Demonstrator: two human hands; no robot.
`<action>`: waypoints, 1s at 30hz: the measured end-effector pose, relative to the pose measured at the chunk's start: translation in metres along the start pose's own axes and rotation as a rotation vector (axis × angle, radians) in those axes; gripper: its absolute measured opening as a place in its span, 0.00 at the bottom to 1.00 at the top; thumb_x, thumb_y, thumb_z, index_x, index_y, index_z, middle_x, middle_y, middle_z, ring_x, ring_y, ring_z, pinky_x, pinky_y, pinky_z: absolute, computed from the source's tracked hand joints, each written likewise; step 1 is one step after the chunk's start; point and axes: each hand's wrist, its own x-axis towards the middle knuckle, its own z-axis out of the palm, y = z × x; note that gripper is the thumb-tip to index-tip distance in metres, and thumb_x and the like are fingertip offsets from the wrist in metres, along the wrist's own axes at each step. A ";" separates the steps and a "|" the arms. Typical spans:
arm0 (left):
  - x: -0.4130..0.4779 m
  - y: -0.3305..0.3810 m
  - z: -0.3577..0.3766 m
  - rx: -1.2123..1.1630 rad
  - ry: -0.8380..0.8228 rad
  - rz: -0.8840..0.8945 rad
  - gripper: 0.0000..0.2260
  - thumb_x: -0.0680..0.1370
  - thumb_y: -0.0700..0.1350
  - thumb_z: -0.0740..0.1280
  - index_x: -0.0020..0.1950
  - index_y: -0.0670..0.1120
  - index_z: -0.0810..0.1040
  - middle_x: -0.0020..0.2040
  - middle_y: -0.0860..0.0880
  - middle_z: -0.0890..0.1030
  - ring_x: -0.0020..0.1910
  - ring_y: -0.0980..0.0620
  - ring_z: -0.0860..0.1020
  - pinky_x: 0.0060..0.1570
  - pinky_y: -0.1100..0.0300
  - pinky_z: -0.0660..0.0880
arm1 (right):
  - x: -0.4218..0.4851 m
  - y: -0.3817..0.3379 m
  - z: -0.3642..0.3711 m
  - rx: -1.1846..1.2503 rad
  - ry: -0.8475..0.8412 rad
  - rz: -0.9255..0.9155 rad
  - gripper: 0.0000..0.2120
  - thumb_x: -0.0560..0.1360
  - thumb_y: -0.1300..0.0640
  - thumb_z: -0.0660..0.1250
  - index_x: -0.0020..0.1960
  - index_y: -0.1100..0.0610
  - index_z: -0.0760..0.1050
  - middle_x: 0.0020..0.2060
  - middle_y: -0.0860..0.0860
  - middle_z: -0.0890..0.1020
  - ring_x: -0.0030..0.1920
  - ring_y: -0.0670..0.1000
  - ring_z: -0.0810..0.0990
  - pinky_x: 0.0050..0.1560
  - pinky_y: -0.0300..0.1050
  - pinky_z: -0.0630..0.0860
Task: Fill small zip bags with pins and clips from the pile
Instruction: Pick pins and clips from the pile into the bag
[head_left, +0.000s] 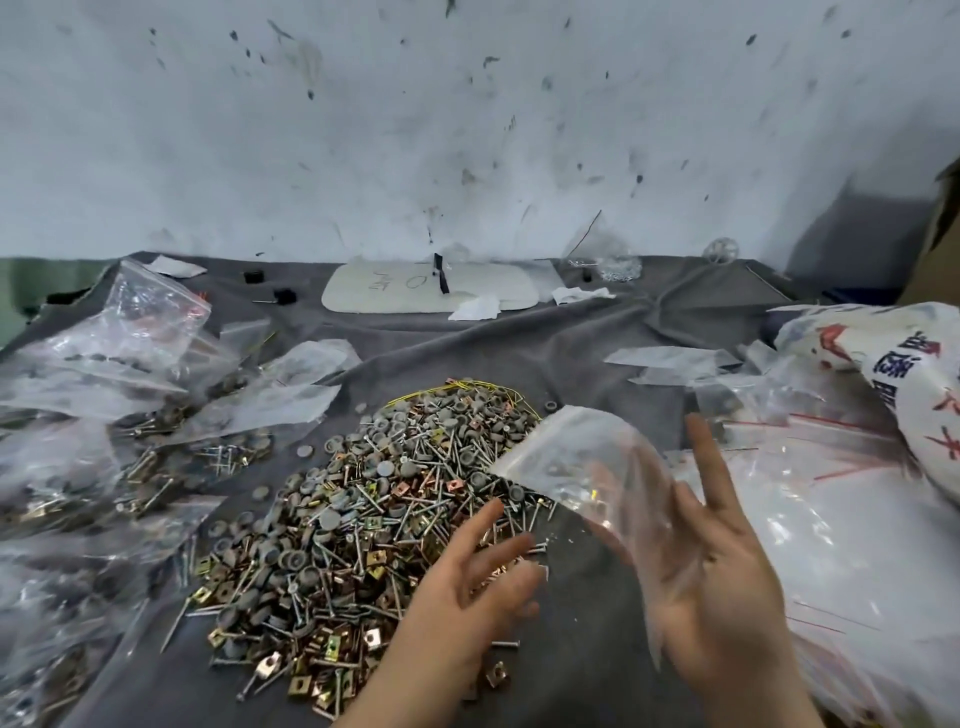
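- The left hand reaches in from below, palm down. Its fingers are spread and loosely bent over the near right edge of the pile, and their tips touch loose pieces without pinching any.
- The right hand is raised just right of the pile with its palm turned toward the camera and its index finger straight up.
- This hand holds a small zip bag against the palm. The thumb shows only dimly through the plastic, so the exact pinch is hard to make out.
- The bag is clear and tilts up and left, above the pile's right edge. A few small metal pieces lie in it.
- The pile is a mix of long steel pins, grey round caps and brass and copper square clips. It sits on a grey cloth that covers the desk.
- A thin yellow wire lies along the pile's far edge.
- Filled bags with the same hardware are heaped at the left of the cloth.
- Flat empty zip bags with red seal lines are stacked to the right, partly under the right hand.
- A white printed sack lies at the far right.
- At the back, against the stained wall, lies a white board with handwriting on it, and a crumpled tissue sits at its near edge.
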 end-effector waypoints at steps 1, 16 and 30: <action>0.001 0.001 0.001 -0.118 -0.002 -0.059 0.25 0.68 0.40 0.76 0.63 0.49 0.73 0.52 0.44 0.85 0.45 0.44 0.85 0.38 0.58 0.82 | -0.001 0.004 -0.002 -0.014 0.017 0.017 0.23 0.72 0.61 0.56 0.63 0.44 0.76 0.53 0.56 0.84 0.49 0.53 0.85 0.38 0.50 0.81; 0.015 0.009 -0.025 0.138 0.047 0.147 0.12 0.69 0.43 0.69 0.49 0.56 0.84 0.41 0.43 0.85 0.38 0.51 0.82 0.40 0.62 0.79 | -0.007 0.017 -0.023 -0.602 -0.029 0.176 0.17 0.75 0.62 0.60 0.58 0.46 0.79 0.42 0.60 0.85 0.28 0.52 0.79 0.26 0.39 0.74; 0.003 0.011 -0.032 0.425 -0.071 0.208 0.23 0.70 0.45 0.73 0.58 0.68 0.77 0.34 0.50 0.81 0.33 0.54 0.80 0.37 0.64 0.75 | -0.013 0.002 0.006 -0.887 -0.228 -0.078 0.10 0.68 0.47 0.73 0.49 0.45 0.83 0.37 0.47 0.84 0.37 0.41 0.80 0.38 0.28 0.73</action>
